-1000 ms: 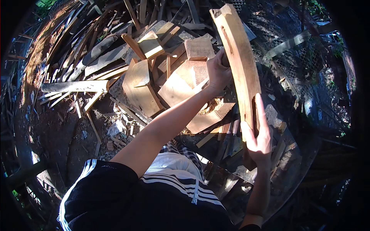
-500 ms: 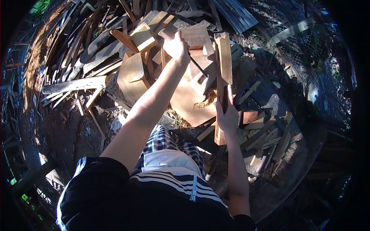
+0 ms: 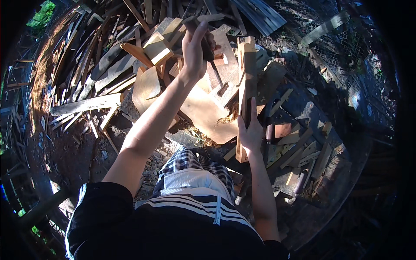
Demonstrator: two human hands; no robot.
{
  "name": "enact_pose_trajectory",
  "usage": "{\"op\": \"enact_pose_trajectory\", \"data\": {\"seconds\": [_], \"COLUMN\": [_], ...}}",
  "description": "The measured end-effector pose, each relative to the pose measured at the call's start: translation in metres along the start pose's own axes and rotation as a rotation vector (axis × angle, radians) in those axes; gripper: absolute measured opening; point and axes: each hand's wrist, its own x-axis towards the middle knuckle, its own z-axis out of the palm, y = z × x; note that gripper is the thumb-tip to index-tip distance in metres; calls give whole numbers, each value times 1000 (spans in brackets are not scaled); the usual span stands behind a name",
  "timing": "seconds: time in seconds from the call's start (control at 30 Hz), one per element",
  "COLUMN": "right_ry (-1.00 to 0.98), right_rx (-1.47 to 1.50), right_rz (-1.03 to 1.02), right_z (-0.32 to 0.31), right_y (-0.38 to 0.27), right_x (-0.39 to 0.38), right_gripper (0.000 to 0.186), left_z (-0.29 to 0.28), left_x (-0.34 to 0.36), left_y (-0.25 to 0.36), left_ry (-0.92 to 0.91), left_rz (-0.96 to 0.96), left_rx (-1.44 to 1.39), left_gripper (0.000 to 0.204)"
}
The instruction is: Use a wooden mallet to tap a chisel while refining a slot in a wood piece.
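Note:
My left hand (image 3: pixel 193 54) is closed around the dark handle of a chisel (image 3: pixel 215 72). Its thin shaft slants down to a dark rectangular slot in a pale wooden block (image 3: pixel 228 73). Whether the tip sits inside the slot is too small to tell. To the right, my right hand (image 3: pixel 251 134) grips a long squared wooden club (image 3: pixel 247 65), thumb and a finger lying along it. The club's thick part points away from me, beside the block. Beneath the block is a broad, pale wood slab (image 3: pixel 208 117) with a rough broken edge.
Loose boards and sticks (image 3: pixel 93 65) are heaped at the far left. Offcuts (image 3: pixel 299 147) lie on the dark surface to the right. Corrugated sheets (image 3: pixel 262 17) and wire mesh (image 3: pixel 325 37) are at the back. A cut wooden piece (image 3: pixel 158 48) stands left of my left hand.
My left hand has tilted, showing more of the chisel's handle, with the shaft still angled at the slot. The club has shifted slightly left in view; both hands keep their holds.

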Motion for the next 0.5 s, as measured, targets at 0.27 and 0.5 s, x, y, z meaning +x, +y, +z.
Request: {"op": "enact_pose_trajectory", "data": {"seconds": [0.27, 0.5], "right_ry": [-18, -37], "right_rx": [25, 4], "right_rz": [44, 62], "right_z": [1, 1], "right_y": [0, -8], "right_x": [0, 1], "right_gripper": [69, 67], "left_z": [19, 23], "left_x": [-28, -35], "left_y": [-11, -15], "left_ry": [-40, -28], "left_rz": [139, 222], "left_rx": [178, 232], "left_gripper": [31, 36]}}
